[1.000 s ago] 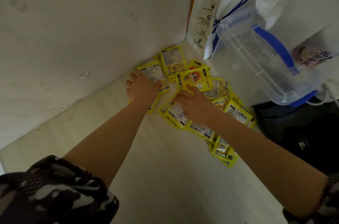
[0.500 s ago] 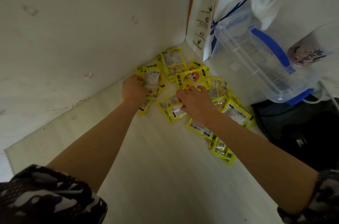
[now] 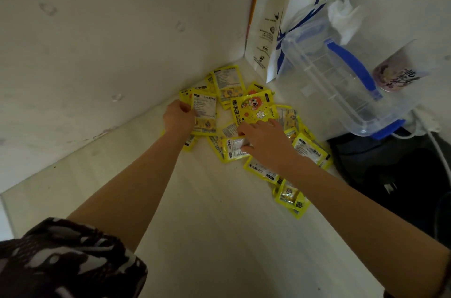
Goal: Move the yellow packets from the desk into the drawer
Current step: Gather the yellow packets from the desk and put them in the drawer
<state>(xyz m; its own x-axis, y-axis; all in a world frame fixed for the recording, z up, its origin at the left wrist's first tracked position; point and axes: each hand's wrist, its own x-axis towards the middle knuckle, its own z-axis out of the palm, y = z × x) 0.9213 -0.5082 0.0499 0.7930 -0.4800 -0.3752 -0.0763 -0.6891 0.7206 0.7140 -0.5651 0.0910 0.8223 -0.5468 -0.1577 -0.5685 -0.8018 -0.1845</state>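
Head view: yellow packets (image 3: 253,108) scattered at frame centre on desk (image 3: 207,236), in corner below coffee bag (image 3: 305,4) and clear jug (image 3: 341,82). Left hand (image 3: 179,118), flat on pile a second ago, now grips lifted packet (image 3: 203,112). Right hand (image 3: 264,141) has drawn in, thumb and fingers pinching packet (image 3: 235,148) off desk. Gathering begun; drawer not in view.

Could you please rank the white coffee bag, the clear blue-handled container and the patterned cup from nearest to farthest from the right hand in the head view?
From the right hand:
1. Clear blue-handled container, up and to its right.
2. White coffee bag, upright in the back corner.
3. Patterned cup, far right by the wall.
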